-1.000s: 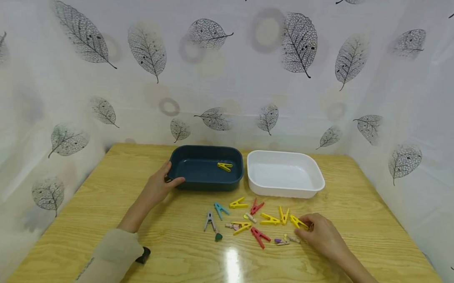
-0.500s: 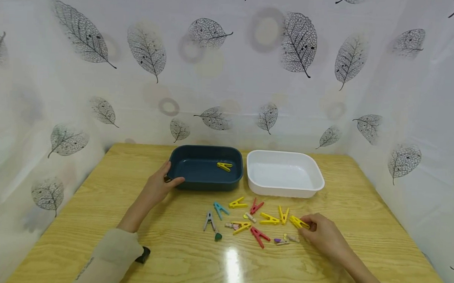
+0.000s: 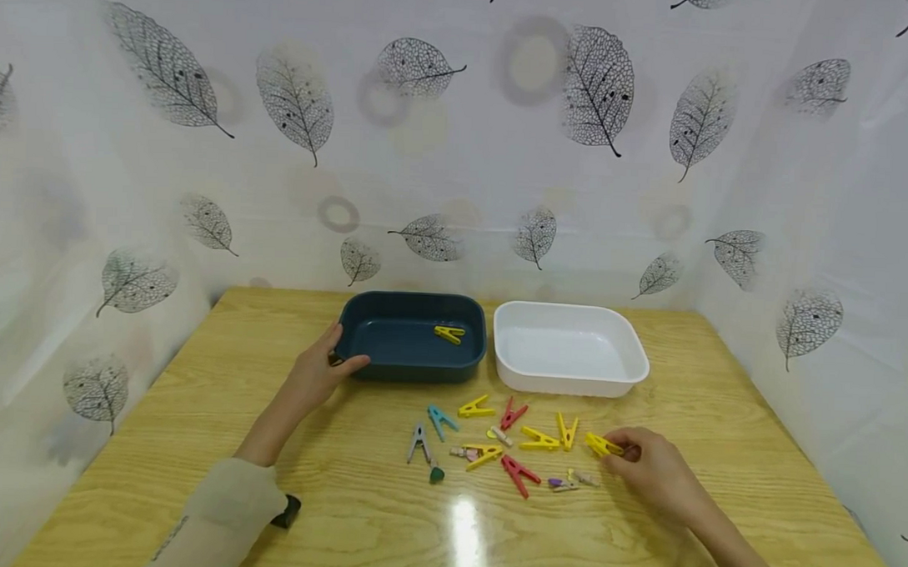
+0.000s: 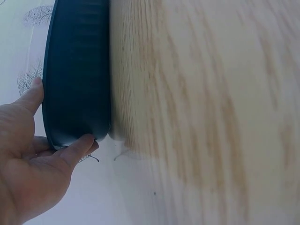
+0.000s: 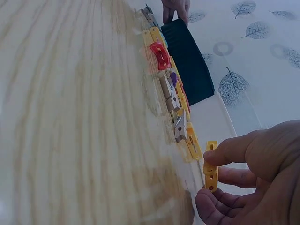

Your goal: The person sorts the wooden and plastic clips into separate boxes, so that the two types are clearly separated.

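Note:
My left hand [image 3: 317, 374] grips the left front corner of a dark blue plastic tub [image 3: 413, 372], thumb on its front wall and fingers along the side. In the left wrist view, the thumb [image 4: 77, 149] and fingers span that corner. One yellow clothespin [image 3: 449, 334] lies inside the tub. At the right, my right hand [image 3: 653, 474] pinches another yellow clothespin [image 3: 603, 445] between thumb and fingertips. The right wrist view shows this clothespin [image 5: 211, 166] upright in the fingers, close beside the other clothespins.
A white tub [image 3: 570, 386] stands right of the dark one. In front lie several clothespins: yellow [image 3: 540, 439], red [image 3: 520, 473], blue [image 3: 442, 421], grey [image 3: 419, 443] and small wooden ones [image 3: 567, 483]. A patterned curtain [image 3: 459, 150] closes off the table's back and sides.
My right hand has drawn the pinched yellow clothespin slightly to the right, away from the other clothespins. The left hand and both tubs have stayed in place.

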### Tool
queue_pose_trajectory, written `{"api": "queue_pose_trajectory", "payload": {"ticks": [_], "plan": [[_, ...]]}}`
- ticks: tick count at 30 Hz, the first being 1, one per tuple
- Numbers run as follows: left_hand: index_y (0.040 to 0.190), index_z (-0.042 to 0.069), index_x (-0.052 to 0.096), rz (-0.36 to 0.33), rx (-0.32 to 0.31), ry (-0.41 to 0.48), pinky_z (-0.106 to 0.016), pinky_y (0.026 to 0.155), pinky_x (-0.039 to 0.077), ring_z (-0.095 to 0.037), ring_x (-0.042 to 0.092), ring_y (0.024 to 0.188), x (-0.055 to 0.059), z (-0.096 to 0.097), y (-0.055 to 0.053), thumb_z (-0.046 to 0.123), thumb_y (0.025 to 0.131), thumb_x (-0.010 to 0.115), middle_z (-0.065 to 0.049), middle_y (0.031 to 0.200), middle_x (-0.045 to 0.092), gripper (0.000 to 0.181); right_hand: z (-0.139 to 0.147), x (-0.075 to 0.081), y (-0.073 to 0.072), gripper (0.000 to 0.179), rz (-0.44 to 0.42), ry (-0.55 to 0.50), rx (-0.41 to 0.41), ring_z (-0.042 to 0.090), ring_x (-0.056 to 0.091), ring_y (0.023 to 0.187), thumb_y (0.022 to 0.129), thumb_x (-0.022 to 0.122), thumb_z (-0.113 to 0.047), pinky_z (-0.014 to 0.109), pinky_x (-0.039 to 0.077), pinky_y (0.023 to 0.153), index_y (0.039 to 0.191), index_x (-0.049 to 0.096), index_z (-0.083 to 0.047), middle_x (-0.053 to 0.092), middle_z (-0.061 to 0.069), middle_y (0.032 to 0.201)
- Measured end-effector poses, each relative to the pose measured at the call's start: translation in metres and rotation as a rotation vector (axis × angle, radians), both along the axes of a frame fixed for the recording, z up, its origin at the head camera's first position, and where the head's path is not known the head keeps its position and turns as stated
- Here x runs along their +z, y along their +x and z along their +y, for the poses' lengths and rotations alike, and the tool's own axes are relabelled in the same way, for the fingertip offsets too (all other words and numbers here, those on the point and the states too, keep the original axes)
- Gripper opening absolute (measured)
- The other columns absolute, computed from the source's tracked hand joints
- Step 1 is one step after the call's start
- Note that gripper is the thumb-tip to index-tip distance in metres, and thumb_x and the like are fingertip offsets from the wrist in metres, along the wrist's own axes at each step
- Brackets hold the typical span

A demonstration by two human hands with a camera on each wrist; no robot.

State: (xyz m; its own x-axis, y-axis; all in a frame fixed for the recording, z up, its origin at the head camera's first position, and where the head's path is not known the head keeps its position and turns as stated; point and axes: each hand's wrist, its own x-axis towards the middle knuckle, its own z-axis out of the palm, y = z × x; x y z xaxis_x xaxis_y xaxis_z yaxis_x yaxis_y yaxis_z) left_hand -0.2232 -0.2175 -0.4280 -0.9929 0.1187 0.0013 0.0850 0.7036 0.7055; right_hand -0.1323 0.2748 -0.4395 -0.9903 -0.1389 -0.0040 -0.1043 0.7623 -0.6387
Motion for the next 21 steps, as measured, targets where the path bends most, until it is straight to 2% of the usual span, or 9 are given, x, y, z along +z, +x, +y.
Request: {"api": "queue_pose_trajectory", "payload": {"ticks": [9, 17, 21], "plan": [[0.163, -0.004, 0.009, 0.006, 0.002, 0.001, -0.062, 0.121, 0.022, -0.048, 0.014, 0.153, -0.001, 0.001, 0.0, 0.045, 0.104, 0.061, -0.026, 0.169, 0.006, 0.093, -0.004, 0.013, -0.005, 0.025, 0.061, 0.012, 0.02, 0.013, 0.058, 0.077, 0.091, 0.078, -0.011, 0.025, 0.048, 0.061, 0.111, 0.074, 0.003, 0.07, 0.001, 0.091], [0.163, -0.004, 0.01, 0.004, 0.004, 0.005, -0.062, 0.12, 0.023, -0.048, 0.016, 0.152, -0.001, 0.001, 0.001, 0.05, 0.102, 0.061, -0.026, 0.169, 0.007, 0.096, -0.013, 0.026, -0.015, 0.024, 0.119, 0.005, 0.081, 0.014, 0.061, 0.08, 0.093, 0.078, -0.011, 0.025, 0.049, 0.059, 0.111, 0.074, 0.005, 0.072, 0.003, 0.093], [0.163, -0.004, 0.009, 0.005, 0.0, 0.01, -0.063, 0.12, 0.024, -0.049, 0.016, 0.152, -0.001, 0.0, 0.0, 0.045, 0.104, 0.062, -0.026, 0.169, 0.006, 0.093, -0.018, 0.032, -0.019, 0.023, 0.156, 0.011, 0.095, 0.015, 0.062, 0.081, 0.093, 0.078, -0.01, 0.025, 0.05, 0.06, 0.11, 0.075, 0.004, 0.073, 0.003, 0.093]]}}
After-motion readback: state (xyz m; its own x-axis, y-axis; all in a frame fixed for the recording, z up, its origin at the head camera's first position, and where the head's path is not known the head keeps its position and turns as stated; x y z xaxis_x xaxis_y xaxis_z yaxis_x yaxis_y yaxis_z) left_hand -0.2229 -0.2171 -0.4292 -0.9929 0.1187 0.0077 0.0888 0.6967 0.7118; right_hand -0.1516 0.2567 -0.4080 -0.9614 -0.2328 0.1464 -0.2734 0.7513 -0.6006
